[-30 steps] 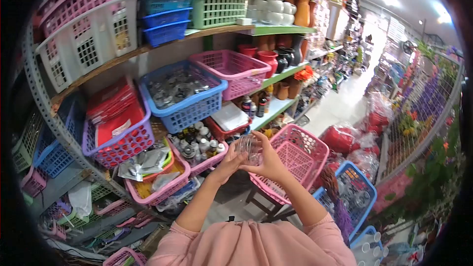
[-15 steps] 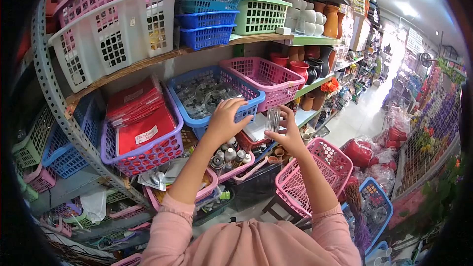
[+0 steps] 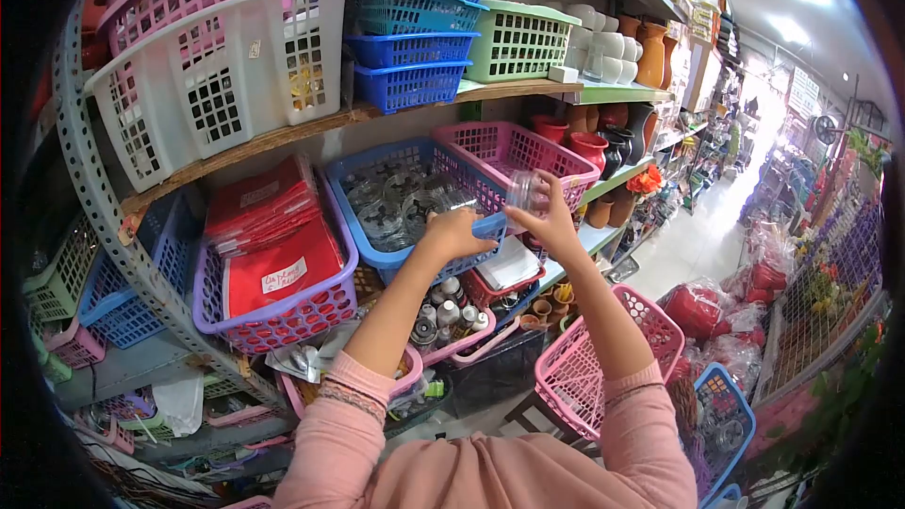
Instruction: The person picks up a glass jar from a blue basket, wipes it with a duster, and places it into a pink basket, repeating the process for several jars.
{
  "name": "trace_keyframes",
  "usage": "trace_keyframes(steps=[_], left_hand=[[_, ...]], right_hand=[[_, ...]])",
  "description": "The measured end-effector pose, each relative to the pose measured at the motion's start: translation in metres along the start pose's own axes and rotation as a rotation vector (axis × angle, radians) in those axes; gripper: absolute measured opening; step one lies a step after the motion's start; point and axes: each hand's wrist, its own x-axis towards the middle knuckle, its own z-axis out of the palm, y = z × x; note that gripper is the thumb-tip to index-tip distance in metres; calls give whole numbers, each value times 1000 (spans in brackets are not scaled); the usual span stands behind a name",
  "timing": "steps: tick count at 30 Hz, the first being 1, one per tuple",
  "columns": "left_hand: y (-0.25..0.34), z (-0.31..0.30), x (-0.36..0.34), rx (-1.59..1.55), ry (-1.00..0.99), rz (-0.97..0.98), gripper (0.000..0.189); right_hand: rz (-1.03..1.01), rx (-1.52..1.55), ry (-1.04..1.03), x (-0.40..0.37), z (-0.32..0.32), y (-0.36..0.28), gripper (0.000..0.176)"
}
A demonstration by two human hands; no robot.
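Observation:
In my right hand (image 3: pixel 551 222) is a clear, see-through glass container (image 3: pixel 521 192), gripped between thumb and fingers at the front right corner of a blue basket (image 3: pixel 385 261). Several clear glass pieces (image 3: pixel 382 217) lie piled inside that basket. My left hand (image 3: pixel 458 232) is over the basket's front rim, its thumb apart and its fingers pointing in at the glassware. Whether those fingertips touch a piece is hard to see. Behind and right of the blue basket stands a pink basket (image 3: pixel 575 172).
A purple basket (image 3: pixel 283 320) with red packets (image 3: pixel 273 269) sits to the left. Below are small bottles (image 3: pixel 452 311) in a pink tray. A pink basket (image 3: pixel 575 377) stands low at right. Overhead, a wooden shelf edge (image 3: pixel 255 137) carries more baskets.
My left hand has come down to the blue basket's front rim, fingers over the glassware. The right hand has moved slightly up, and the glass container in it has tilted.

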Motion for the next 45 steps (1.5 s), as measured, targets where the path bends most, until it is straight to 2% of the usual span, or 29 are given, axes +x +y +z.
trace_keyframes(steps=[4,6,7,9,11,14,15,17,20,24,26,31,33,37,39,40,41,42,43,44,45], left_hand=[[-7,8,1,-36,134,14,69],[-3,-4,-3,-396,31,21,64],[-13,4,9,-398,32,20,64],[-27,12,27,-629,283,-72,54],[-31,7,32,-601,273,-97,50],[-34,7,59,-267,60,-342,48],[-27,4,61,-269,58,-337,48],[-9,-7,60,-66,47,-467,50],[-36,12,99,59,-33,-430,59],[-54,23,125,-42,-181,-454,59],[-76,47,147,-51,-142,-416,59],[-78,41,138,-220,-124,-371,56],[-85,47,137,-335,14,-215,28],[-89,54,141,-463,29,-203,21],[-91,57,145,-475,100,-229,16],[-93,56,144,-475,102,-229,16],[-95,55,143,-465,88,-210,21],[-96,54,140,-456,71,-193,30],[-95,51,138,-458,70,-196,30],[-94,48,137,-457,64,-256,28],[-96,50,140,-456,58,-314,27]], right_hand=[[-53,-96,-33,45,12,15,87],[-22,-51,-22,56,17,16,87],[10,-8,-6,58,20,14,87],[31,18,-2,57,26,11,86],[123,67,45,55,32,9,84],[90,130,85,60,41,34,84],[90,125,89,60,43,38,84],[52,143,117,59,45,44,84],[43,155,130,58,47,51,83],[62,123,130,48,47,34,81],[54,105,129,48,48,38,80],[48,52,113,52,48,50,84],[69,83,102,55,46,46,88],[-19,-142,-25,71,40,35,89],[-166,-549,-156,78,32,27,92],[-227,-587,-176,84,31,27,95],[-228,-586,-178,88,29,24,95],[-222,-753,-278,90,27,20,94],[-214,-918,-379,93,26,17,94],[-173,-864,-480,101,24,24,97],[-172,-864,-483,103,26,22,97]])
